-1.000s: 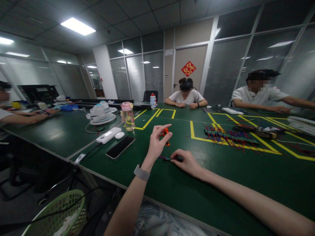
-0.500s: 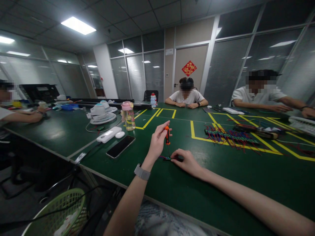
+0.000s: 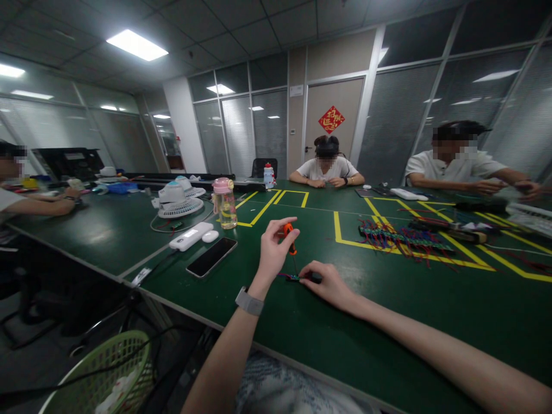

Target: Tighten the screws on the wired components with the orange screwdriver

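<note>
My left hand [image 3: 275, 247] is closed around the orange and black handle of a screwdriver [image 3: 292, 248]. The thin shaft points down, its tip at a small green circuit board [image 3: 293, 278] with red and blue wires, lying on the table. My right hand [image 3: 325, 283] pinches the board's right end between thumb and fingers and rests on the green tabletop. A dark part shows beneath the curled fingers; I cannot make out what it is.
A phone [image 3: 211, 257], a white power bank [image 3: 191, 236] and a pink-lidded bottle [image 3: 225, 204] stand left of my hands. Wired circuit boards [image 3: 401, 238] lie to the right within yellow tape. A green basket [image 3: 140, 351] is below the table edge. Several people sit around the table.
My left hand has shifted slightly left and turned on the screwdriver, whose handle leans further left. My right hand stays on the board. At the right, a co-worker's hands have moved.
</note>
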Demonstrator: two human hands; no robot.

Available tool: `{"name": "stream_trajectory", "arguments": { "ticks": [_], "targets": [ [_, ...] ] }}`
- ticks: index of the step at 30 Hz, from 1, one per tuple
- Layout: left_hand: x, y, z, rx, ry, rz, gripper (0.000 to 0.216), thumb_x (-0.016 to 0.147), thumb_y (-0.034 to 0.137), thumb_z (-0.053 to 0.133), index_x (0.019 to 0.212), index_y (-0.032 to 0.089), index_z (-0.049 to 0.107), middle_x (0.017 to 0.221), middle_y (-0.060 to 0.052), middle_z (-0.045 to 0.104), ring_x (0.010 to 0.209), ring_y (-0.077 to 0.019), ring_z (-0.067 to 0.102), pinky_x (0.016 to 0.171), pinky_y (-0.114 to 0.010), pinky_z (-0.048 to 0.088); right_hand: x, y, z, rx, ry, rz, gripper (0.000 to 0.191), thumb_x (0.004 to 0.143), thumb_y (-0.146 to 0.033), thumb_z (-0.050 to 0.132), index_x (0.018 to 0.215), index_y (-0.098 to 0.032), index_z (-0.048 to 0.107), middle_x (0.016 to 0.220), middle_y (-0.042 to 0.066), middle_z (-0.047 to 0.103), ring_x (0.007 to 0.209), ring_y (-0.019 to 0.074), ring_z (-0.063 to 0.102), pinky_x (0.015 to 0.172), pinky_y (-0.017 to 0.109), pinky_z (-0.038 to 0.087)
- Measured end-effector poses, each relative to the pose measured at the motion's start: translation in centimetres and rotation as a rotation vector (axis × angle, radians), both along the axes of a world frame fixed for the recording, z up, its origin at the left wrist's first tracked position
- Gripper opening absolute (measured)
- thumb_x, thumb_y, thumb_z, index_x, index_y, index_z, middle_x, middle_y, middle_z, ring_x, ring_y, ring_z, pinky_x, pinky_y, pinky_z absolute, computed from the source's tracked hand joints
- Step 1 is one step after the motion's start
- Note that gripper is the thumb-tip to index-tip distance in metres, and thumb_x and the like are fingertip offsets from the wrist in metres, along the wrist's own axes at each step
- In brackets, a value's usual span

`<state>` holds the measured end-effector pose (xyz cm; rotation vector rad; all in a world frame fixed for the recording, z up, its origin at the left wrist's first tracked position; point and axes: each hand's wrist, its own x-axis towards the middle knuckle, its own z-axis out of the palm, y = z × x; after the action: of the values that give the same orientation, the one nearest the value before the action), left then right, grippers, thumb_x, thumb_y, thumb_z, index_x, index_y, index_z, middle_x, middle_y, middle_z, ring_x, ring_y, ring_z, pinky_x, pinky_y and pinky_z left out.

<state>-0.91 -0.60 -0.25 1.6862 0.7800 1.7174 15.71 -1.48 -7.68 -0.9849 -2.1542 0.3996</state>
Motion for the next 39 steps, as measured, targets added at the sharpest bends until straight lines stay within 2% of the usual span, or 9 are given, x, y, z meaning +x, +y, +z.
{"name": "stream_trajectory", "arguments": {
  "ticks": [2, 4, 6, 12, 16, 24, 30, 35, 39],
  "targets": [
    [0.0, 0.0, 0.1, 0.005, -0.003, 0.004, 0.030, 0.080, 0.033, 0.061, 0.107, 0.022, 0.066, 0.105, -0.006, 0.057, 0.090, -0.0142, 0.059, 0.077, -0.025, 0.052, 0.0, 0.0, 0.0, 0.005, 0.000, -0.002, 0.008, 0.076, -0.016, 0.061, 0.082, -0.018, 0.066, 0.078, 0.002, 0.067, 0.070, 0.0137, 0.061, 0.067, 0.026, 0.049],
    [0.0, -0.1, 0.2, -0.049, -0.038, -0.091, 0.033, 0.085, 0.034, 0.054, 0.115, 0.022, 0.062, 0.111, -0.007, 0.057, 0.090, -0.0154, 0.061, 0.075, -0.027, 0.053, 0.0, 0.0, -0.1, 0.005, -0.004, -0.004, 0.009, 0.076, -0.016, 0.061, 0.083, -0.018, 0.067, 0.078, 0.002, 0.067, 0.070, 0.0136, 0.061, 0.066, 0.026, 0.049],
    [0.1, -0.1, 0.2, -0.088, -0.066, -0.153, 0.037, 0.086, 0.033, 0.053, 0.120, 0.022, 0.058, 0.109, -0.008, 0.060, 0.086, -0.0153, 0.063, 0.071, -0.028, 0.055, 0.0, 0.0, -0.1, 0.007, -0.014, -0.009, 0.009, 0.076, -0.017, 0.062, 0.084, -0.018, 0.067, 0.078, 0.002, 0.067, 0.070, 0.0136, 0.061, 0.066, 0.026, 0.049],
    [0.1, 0.0, 0.0, -0.004, -0.071, 0.020, 0.030, 0.077, 0.031, 0.064, 0.105, 0.020, 0.066, 0.097, -0.004, 0.059, 0.079, -0.0118, 0.060, 0.066, -0.022, 0.056, 0.0, -0.1, 0.0, 0.048, -0.028, 0.013, 0.011, 0.080, -0.019, 0.060, 0.085, -0.020, 0.069, 0.081, 0.003, 0.069, 0.076, 0.0152, 0.063, 0.070, 0.027, 0.049],
    [0.1, 0.0, 0.0, 0.024, -0.062, 0.044, 0.028, 0.077, 0.030, 0.065, 0.103, 0.020, 0.067, 0.096, -0.004, 0.058, 0.077, -0.0109, 0.060, 0.063, -0.020, 0.054, 0.0, -0.3, 0.2, 0.069, -0.027, 0.043, 0.013, 0.081, -0.018, 0.059, 0.086, -0.021, 0.070, 0.081, 0.004, 0.069, 0.079, 0.0158, 0.063, 0.073, 0.028, 0.050],
    [-0.6, 1.1, -0.6, -0.122, -0.151, 0.083, 0.036, 0.076, 0.032, 0.065, 0.109, 0.018, 0.062, 0.089, -0.004, 0.064, 0.069, -0.0116, 0.064, 0.065, -0.025, 0.055, 0.0, -0.4, 0.2, 0.092, -0.012, 0.082, 0.014, 0.082, -0.017, 0.058, 0.086, -0.020, 0.072, 0.084, 0.006, 0.071, 0.081, 0.0172, 0.064, 0.075, 0.030, 0.052],
    [-0.5, 1.0, -0.6, -0.122, -0.151, 0.104, 0.035, 0.077, 0.033, 0.064, 0.108, 0.016, 0.063, 0.091, -0.005, 0.065, 0.073, -0.0132, 0.066, 0.067, -0.026, 0.056, 0.1, -0.4, 0.3, 0.084, 0.002, 0.081, 0.014, 0.081, -0.016, 0.059, 0.086, -0.019, 0.072, 0.084, 0.006, 0.071, 0.081, 0.0164, 0.064, 0.075, 0.029, 0.052],
    [-0.4, 0.8, -0.4, -0.156, -0.170, 0.181, 0.035, 0.083, 0.035, 0.057, 0.113, 0.019, 0.059, 0.097, -0.006, 0.063, 0.076, -0.0138, 0.066, 0.060, -0.024, 0.057, 0.1, -0.3, 0.1, 0.093, -0.014, 0.087, 0.014, 0.082, -0.016, 0.059, 0.086, -0.019, 0.072, 0.084, 0.005, 0.071, 0.081, 0.0159, 0.064, 0.074, 0.027, 0.051],
    [-0.5, 0.8, -0.4, -0.181, -0.162, 0.209, 0.035, 0.081, 0.036, 0.058, 0.111, 0.019, 0.060, 0.093, -0.005, 0.063, 0.076, -0.0144, 0.066, 0.058, -0.023, 0.056, 0.1, -0.3, 0.1, 0.099, -0.025, 0.088, 0.015, 0.082, -0.015, 0.058, 0.088, -0.019, 0.071, 0.084, 0.005, 0.070, 0.082, 0.0161, 0.063, 0.075, 0.028, 0.051]
  ]
}}
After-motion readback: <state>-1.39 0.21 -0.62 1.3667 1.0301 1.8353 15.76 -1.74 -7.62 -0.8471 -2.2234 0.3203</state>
